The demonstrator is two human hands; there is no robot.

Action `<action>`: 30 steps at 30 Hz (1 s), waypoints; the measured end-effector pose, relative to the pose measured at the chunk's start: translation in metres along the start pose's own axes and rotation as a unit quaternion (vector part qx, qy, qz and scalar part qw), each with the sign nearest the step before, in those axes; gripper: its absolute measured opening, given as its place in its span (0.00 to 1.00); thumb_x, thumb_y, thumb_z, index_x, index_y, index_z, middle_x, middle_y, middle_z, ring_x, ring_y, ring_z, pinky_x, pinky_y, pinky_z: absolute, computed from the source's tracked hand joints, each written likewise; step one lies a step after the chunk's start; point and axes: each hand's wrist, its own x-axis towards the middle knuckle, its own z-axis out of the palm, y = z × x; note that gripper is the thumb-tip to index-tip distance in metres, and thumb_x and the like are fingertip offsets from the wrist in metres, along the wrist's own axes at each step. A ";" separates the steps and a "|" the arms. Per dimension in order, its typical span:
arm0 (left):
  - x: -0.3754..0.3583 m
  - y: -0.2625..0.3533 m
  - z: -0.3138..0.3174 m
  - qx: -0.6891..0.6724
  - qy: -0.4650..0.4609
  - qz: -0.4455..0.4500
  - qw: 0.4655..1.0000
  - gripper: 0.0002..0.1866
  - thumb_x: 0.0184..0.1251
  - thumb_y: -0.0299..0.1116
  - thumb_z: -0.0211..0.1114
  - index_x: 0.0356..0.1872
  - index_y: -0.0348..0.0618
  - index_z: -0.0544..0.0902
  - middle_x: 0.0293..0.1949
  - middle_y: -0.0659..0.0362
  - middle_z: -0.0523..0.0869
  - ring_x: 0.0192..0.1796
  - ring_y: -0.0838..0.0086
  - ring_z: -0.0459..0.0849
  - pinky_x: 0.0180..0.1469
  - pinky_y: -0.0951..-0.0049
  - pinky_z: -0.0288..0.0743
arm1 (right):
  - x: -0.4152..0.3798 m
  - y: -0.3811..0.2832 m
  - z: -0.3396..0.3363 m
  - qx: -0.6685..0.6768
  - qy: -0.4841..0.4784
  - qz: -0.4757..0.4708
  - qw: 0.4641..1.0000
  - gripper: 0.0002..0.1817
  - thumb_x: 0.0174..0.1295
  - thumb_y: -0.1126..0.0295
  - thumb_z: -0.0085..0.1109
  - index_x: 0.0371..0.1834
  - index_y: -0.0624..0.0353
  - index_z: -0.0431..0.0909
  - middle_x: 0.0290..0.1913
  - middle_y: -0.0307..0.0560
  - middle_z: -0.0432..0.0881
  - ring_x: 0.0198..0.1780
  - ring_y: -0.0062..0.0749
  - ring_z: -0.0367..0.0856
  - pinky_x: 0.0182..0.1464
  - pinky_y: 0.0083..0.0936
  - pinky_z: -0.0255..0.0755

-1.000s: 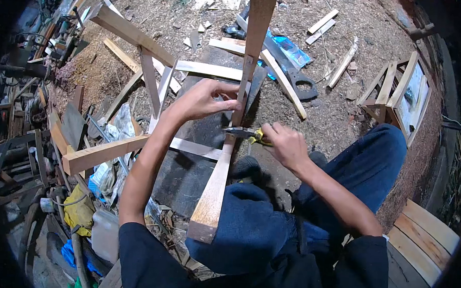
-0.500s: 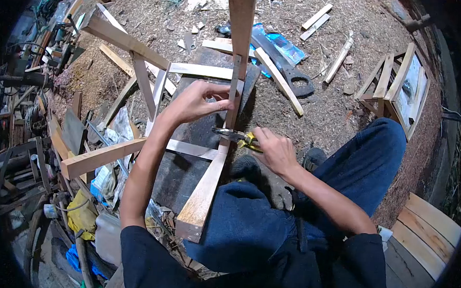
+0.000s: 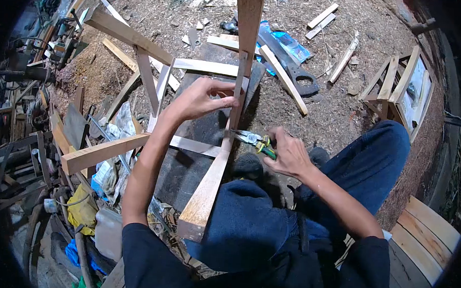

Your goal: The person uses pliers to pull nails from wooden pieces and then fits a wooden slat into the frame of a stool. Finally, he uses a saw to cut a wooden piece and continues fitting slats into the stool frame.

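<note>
A wooden frame [image 3: 200, 210] with several legs and crosspieces lies over a dark block [image 3: 179, 175] and my knee. My left hand [image 3: 204, 98] grips the frame's long rail near its middle, thumb and fingers at the rail. My right hand [image 3: 290, 151] is closed round the yellow and green handles of pliers [image 3: 252, 139]. The metal jaws point left, with their tip at the rail's right edge, below my left hand. Whether the tip touches the wood or holds anything is too small to tell.
A handsaw [image 3: 296, 74] lies on a blue packet beyond the frame, beside loose wood strips [image 3: 344, 57]. A smaller wooden frame [image 3: 395, 87] stands at the right. Planks [image 3: 429, 232] lie at lower right. Scrap and a yellow bag [image 3: 82, 209] fill the left.
My right hand and the pliers have moved right, and the jaws no longer lie across the rail. My left hand stays at the rail.
</note>
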 end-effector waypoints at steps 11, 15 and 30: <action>-0.001 -0.006 0.002 0.002 0.003 -0.003 1.000 0.16 0.69 0.39 0.68 0.46 0.35 0.87 0.37 0.57 0.91 0.43 0.78 0.86 0.51 0.69 0.79 | -0.004 0.006 -0.020 -0.263 0.198 -0.238 0.914 0.05 0.61 0.64 0.59 0.37 0.50 0.78 0.48 0.38 0.81 0.46 0.30 0.80 0.44 0.30 0.72; -0.001 -0.006 0.002 -0.006 0.006 -0.003 1.000 0.16 0.68 0.39 0.68 0.47 0.36 0.87 0.38 0.57 0.91 0.44 0.77 0.86 0.52 0.69 0.79 | -0.008 0.008 -0.023 -0.261 0.174 -0.224 0.923 0.06 0.61 0.65 0.58 0.39 0.49 0.78 0.54 0.37 0.80 0.46 0.28 0.79 0.44 0.29 0.71; -0.002 -0.005 0.003 -0.020 0.002 -0.015 1.000 0.16 0.68 0.40 0.69 0.48 0.38 0.88 0.38 0.58 0.91 0.43 0.78 0.85 0.50 0.69 0.79 | -0.012 0.005 -0.034 -0.308 0.185 -0.231 0.904 0.08 0.64 0.66 0.57 0.44 0.50 0.79 0.68 0.40 0.75 0.65 0.30 0.74 0.66 0.48 0.62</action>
